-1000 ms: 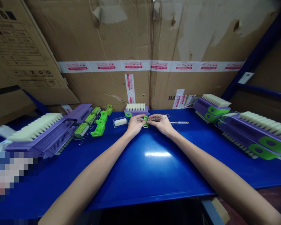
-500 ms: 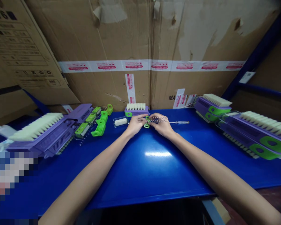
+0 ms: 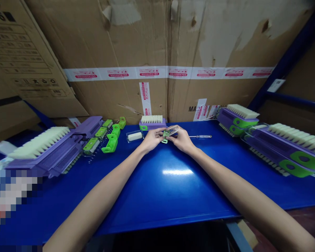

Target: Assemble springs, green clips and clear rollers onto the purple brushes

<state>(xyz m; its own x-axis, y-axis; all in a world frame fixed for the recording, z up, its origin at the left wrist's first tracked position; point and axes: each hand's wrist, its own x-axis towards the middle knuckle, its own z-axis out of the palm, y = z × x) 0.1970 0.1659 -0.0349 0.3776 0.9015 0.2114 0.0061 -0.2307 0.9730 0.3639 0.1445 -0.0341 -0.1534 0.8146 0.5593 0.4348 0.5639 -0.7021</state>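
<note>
My left hand [image 3: 151, 140] is closed on a small green plastic part [image 3: 165, 140] above the blue table. Facing it, my right hand [image 3: 183, 140] grips a metal coil spring [image 3: 173, 130], which slants up from the green part. The spring's lower end meets the green part; the fingers partly hide the joint. Behind my left hand stands a purple brush [image 3: 152, 124] with pale bristles up. A clear case with a white block [image 3: 135, 136] lies left of that hand. To the right of my right hand lies a screwdriver [image 3: 201, 136] with a clear handle.
Green plastic pieces [image 3: 110, 143] and several green-and-white blocks [image 3: 91, 146] lie on the left, by a large purple brush [image 3: 49, 157]. More purple brushes [image 3: 280, 140] are stacked at right. Cardboard [image 3: 115, 91] walls off the back of the blue table [image 3: 173, 199].
The spring stretched out level to the right before; now it looks shorter and tilts upward between my hands. My hands have hardly moved.
</note>
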